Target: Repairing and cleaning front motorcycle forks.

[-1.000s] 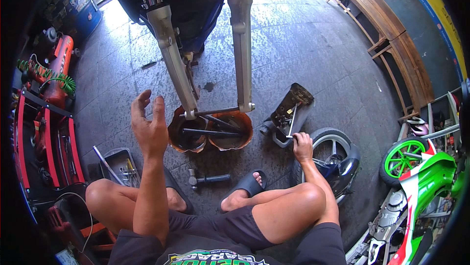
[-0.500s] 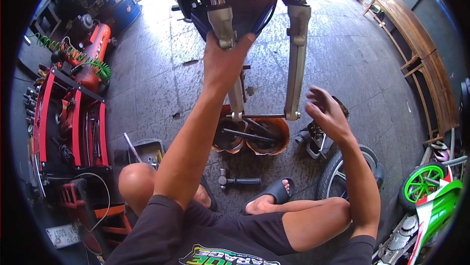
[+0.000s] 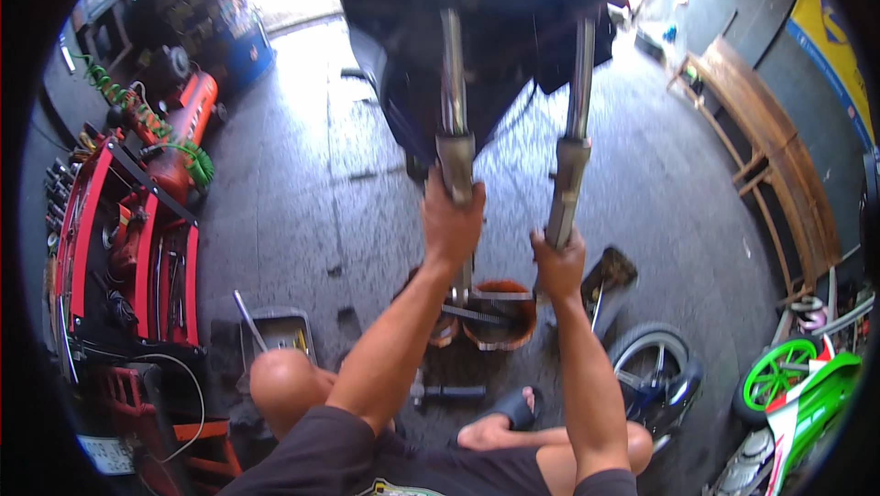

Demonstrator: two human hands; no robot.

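Note:
A motorcycle's front end hangs before me, with dark bodywork [image 3: 403,47] around the top of two fork legs. My left hand [image 3: 453,225] is wrapped round the lower casing of the left fork leg [image 3: 454,148]. Round the lower part of the right fork leg [image 3: 570,170] my right hand [image 3: 560,265] is closed, at a lower point than the left. Bright metal tubes show above both casings. Behind and below the hands stands an orange-rimmed container [image 3: 500,343] with a long spring [image 3: 472,313] lying across it. My forearms and hands partly hide the fork bottoms.
A hammer [image 3: 449,392] lies on the floor near my foot. To the right are a wheel [image 3: 653,358], a green-and-white motorcycle [image 3: 807,395] and a wooden bench [image 3: 779,148]. A red tool rack [image 3: 82,239], a compressor [image 3: 192,111] and a tray [image 3: 291,329] stand left.
My right hand has moved in from beside the right fork leg and taken hold of it. My left hand stays on the left leg. The fork appears lower as the view shifts.

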